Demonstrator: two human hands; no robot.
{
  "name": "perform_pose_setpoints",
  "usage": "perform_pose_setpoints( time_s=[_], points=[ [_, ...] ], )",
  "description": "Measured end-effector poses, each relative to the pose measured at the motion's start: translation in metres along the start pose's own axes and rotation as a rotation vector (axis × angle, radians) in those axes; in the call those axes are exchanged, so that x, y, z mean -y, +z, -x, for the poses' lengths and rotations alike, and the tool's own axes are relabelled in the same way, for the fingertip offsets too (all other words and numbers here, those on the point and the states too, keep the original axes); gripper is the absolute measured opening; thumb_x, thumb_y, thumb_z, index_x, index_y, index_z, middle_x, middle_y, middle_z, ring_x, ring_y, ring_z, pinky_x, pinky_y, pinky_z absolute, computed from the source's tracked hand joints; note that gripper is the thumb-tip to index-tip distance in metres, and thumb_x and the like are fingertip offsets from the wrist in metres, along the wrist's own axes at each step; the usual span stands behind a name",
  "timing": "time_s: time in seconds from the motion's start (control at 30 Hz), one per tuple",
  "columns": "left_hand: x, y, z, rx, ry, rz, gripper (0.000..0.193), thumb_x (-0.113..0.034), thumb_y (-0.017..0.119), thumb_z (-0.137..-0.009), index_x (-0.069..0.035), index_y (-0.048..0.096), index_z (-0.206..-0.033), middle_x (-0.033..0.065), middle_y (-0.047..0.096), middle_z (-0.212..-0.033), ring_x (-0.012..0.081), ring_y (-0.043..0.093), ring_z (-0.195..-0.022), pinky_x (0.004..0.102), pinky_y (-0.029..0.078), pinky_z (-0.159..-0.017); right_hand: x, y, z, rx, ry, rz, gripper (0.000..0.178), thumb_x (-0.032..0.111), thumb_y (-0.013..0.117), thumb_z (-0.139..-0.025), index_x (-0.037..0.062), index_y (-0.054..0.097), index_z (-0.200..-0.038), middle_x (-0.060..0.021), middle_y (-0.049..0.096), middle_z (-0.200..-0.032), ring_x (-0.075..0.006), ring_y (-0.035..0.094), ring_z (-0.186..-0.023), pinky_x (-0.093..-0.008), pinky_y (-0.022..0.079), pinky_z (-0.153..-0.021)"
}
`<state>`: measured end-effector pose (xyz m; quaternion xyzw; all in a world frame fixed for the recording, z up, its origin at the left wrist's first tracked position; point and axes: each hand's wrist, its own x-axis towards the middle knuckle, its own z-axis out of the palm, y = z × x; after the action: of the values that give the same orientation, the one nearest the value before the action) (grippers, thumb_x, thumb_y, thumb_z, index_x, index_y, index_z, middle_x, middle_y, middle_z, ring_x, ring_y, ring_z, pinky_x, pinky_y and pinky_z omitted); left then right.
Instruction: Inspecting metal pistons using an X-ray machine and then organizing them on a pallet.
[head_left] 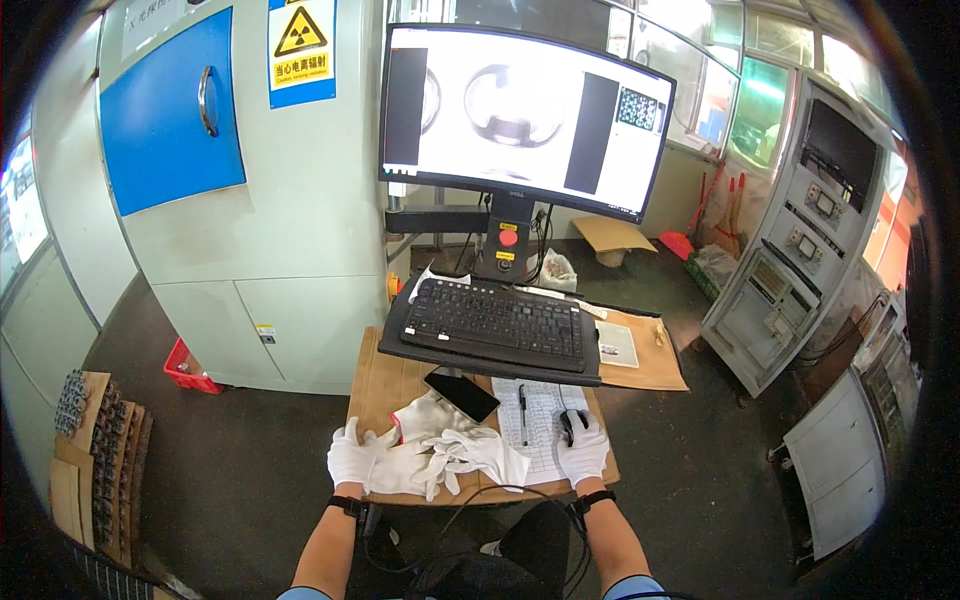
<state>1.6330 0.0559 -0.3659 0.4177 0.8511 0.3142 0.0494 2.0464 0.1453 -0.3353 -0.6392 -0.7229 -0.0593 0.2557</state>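
My right hand (584,452), in a white glove, is wrapped over a black computer mouse (568,428) on a printed paper sheet (541,455). A black pen (523,413) lies on that sheet, left of the mouse. At the left side of the cardboard-topped table (372,385) rests my left hand (352,456), also gloved, its fingers apart and holding nothing that I can see. It touches a heap of loose white gloves (470,450). Behind the heap lies a black phone (462,396). Above stands a black keyboard (497,322) on a raised tray.
A monitor (520,110) showing a grey round image is mounted behind the keyboard, above a red push button (508,239). To the left stands a pale cabinet (300,220) with a blue door. Stacked metal parts (105,460) stand at far left, an instrument rack (800,240) at right.
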Motion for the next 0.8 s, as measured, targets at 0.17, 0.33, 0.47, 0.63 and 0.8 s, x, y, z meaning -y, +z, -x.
perform_pose_setpoints(
  time_s=[0.17,0.33,0.47,0.63,0.8],
  points=[
    [-0.003,-0.002,0.002,-0.013,0.014,-0.009,0.047,-0.033,0.069,-0.087,-0.011,0.063,-0.128,0.0189,0.066,-0.116,0.0375,0.068,-0.099,0.0451,0.057,-0.084,0.002,-0.003,0.0,0.041,0.035,0.008,0.052,0.022,0.069,-0.077,0.0136,0.063,-0.127,-0.0206,0.058,-0.132,-0.0394,0.061,-0.111,-0.0474,0.05,-0.097],
    [-0.002,0.0,0.0,0.004,0.031,0.005,0.048,-0.033,0.069,-0.088,-0.011,0.061,-0.129,0.0187,0.066,-0.116,0.0376,0.068,-0.1,0.045,0.056,-0.085,-0.008,0.007,0.001,-0.028,-0.045,0.043,0.054,0.027,0.069,-0.077,0.0149,0.063,-0.128,-0.0203,0.06,-0.129,-0.0394,0.062,-0.103,-0.0502,0.052,-0.089],
    [0.008,0.006,-0.002,-0.012,0.052,0.002,0.049,-0.035,0.069,-0.087,-0.013,0.06,-0.131,0.0209,0.064,-0.118,0.0396,0.068,-0.1,0.0473,0.056,-0.084,-0.005,0.008,0.001,-0.031,-0.039,0.018,0.053,0.027,0.07,-0.076,0.015,0.063,-0.128,-0.02,0.06,-0.128,-0.0399,0.062,-0.103,-0.0506,0.052,-0.088],
    [0.003,0.003,0.0,-0.006,0.016,-0.007,0.049,-0.035,0.069,-0.087,-0.013,0.06,-0.131,0.0207,0.064,-0.12,0.039,0.068,-0.101,0.0461,0.056,-0.085,-0.003,0.006,0.001,-0.01,-0.011,0.038,0.054,0.027,0.071,-0.076,0.0151,0.064,-0.128,-0.02,0.059,-0.13,-0.0397,0.062,-0.105,-0.0504,0.052,-0.09],
    [-0.001,-0.001,0.0,0.012,0.002,0.002,0.049,-0.034,0.07,-0.087,-0.012,0.061,-0.13,0.0202,0.065,-0.121,0.0386,0.068,-0.102,0.0451,0.056,-0.086,-0.004,0.004,0.0,0.006,-0.006,0.032,0.053,0.026,0.07,-0.076,0.0151,0.064,-0.128,-0.02,0.059,-0.13,-0.0398,0.062,-0.105,-0.0501,0.051,-0.091]
  ],
)
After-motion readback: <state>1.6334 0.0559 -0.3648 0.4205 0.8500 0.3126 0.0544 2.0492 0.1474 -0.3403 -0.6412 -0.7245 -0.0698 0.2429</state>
